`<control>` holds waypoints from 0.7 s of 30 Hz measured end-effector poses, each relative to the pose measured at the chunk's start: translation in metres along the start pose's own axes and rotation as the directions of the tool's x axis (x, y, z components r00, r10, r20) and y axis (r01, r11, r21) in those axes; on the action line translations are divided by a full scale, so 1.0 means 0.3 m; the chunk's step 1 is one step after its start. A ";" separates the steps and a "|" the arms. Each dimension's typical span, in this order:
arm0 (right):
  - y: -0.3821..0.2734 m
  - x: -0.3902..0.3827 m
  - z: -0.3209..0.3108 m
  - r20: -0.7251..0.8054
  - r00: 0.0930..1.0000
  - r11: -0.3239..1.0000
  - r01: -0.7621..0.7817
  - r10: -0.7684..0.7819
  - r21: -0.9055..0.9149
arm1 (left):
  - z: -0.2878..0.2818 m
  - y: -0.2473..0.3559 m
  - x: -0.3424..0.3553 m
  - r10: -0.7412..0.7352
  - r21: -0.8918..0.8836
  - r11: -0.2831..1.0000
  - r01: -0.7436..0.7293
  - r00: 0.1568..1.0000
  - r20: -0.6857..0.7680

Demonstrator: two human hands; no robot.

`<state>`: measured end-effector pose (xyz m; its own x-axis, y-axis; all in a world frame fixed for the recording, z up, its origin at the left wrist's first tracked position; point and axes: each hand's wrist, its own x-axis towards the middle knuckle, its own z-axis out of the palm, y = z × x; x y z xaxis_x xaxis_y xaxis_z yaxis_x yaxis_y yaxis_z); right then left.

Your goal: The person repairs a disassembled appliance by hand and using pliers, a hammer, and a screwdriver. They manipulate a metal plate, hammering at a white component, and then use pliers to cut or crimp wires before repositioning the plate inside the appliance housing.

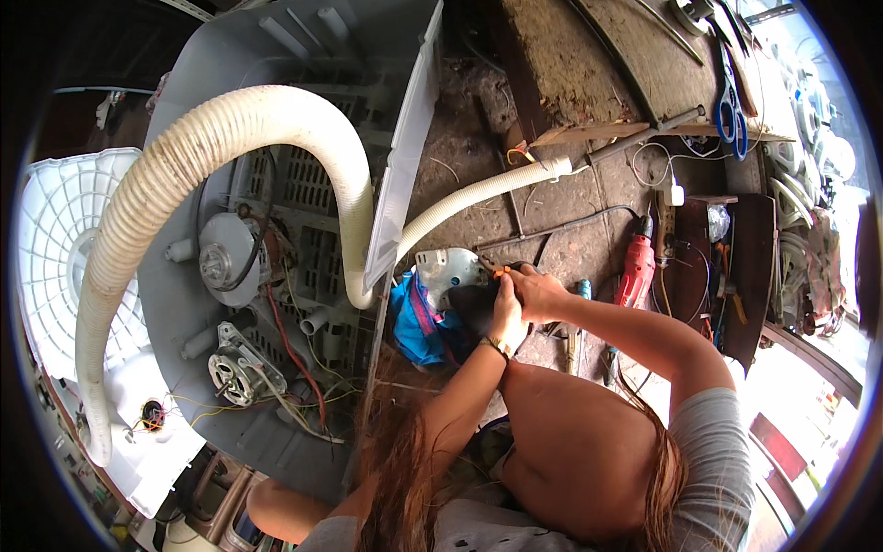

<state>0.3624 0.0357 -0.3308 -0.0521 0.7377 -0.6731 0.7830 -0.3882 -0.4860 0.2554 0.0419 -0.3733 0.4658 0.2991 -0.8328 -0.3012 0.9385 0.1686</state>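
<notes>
My left hand (509, 315) and my right hand (541, 293) are closed together around a small orange-handled tool (500, 271), mostly hidden by my fingers, so its exact kind does not show. Its dark tip reaches the edge of a silver metal plate (449, 273) with holes. A dark rounded part (474, 308) lies under the plate, beside my left hand. Blue cloth (416, 324) with a purple band is bunched to the left of it. My bent knee is just below my wrists.
A grey washing-machine tub housing (418, 120) stands at left, with a motor (237, 373), loose wires and a ribbed cream hose (248, 110). Right of my hands lie a red power drill (636, 271) and a screwdriver (584, 290). Blue scissors (731, 115) hang by a wooden bench (598, 83).
</notes>
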 end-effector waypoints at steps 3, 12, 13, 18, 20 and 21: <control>0.099 0.043 -0.010 0.169 0.985 0.874 -0.064 -0.021 0.481 | 0.018 0.038 0.016 -0.036 0.201 0.979 0.031 0.999 0.022; 0.133 -0.252 -0.054 -0.328 0.829 0.889 -0.448 0.452 0.094 | -0.101 0.415 -0.038 0.530 0.743 -0.662 -0.103 0.637 0.560; 0.148 -0.286 0.007 -0.436 0.787 0.892 -0.442 0.437 0.096 | -0.091 0.440 -0.048 0.461 0.692 -0.716 -0.096 0.678 0.572; 0.196 -0.469 0.364 -0.677 0.622 0.919 -0.231 0.393 0.321 | -0.052 0.487 -0.116 0.331 0.585 -0.802 -0.119 0.727 0.602; 0.265 -0.502 0.594 -0.581 0.661 0.875 -0.279 0.475 0.396 | -0.048 0.467 -0.146 0.323 0.649 -0.746 -0.149 0.772 0.548; 0.209 -0.527 0.585 -0.534 0.743 0.862 -0.114 0.404 0.494 | -0.105 0.477 -0.165 0.412 0.774 -0.573 -0.268 0.723 0.555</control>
<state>0.3110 -0.2022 -0.3525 0.6083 0.6864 -0.3987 0.3750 -0.6912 -0.6177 0.1630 0.1560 -0.3245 0.6741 0.6987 -0.2396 0.6923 -0.4846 0.5347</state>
